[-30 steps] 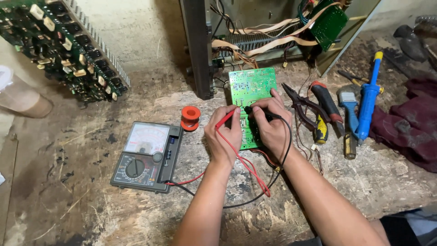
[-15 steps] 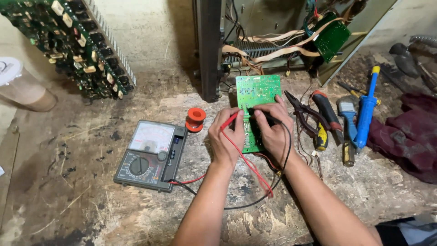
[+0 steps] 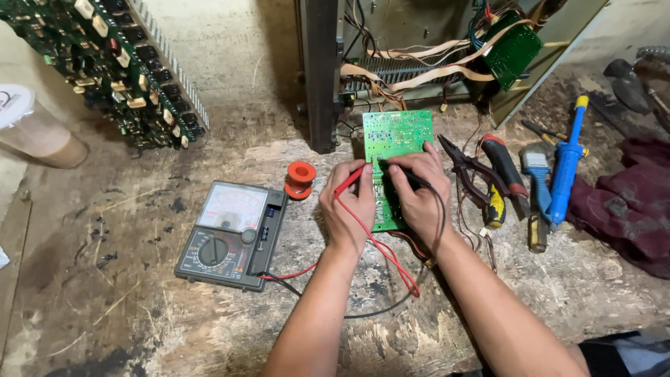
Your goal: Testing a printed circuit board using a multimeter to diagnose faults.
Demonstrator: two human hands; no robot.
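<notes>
Left hand (image 3: 347, 208) pinches the red probe (image 3: 349, 181), right hand (image 3: 417, 192) grips the black probe (image 3: 403, 176). Hands close together, both tips on the green circuit board (image 3: 394, 136) lying flat mid-bench. Meter (image 3: 232, 234) sits left of the hands, orange spool (image 3: 301, 179) beside it, pliers (image 3: 466, 171) to the right.

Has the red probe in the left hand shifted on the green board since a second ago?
No. The red probe in the left hand touches the green board at the same left-edge spot.
</notes>
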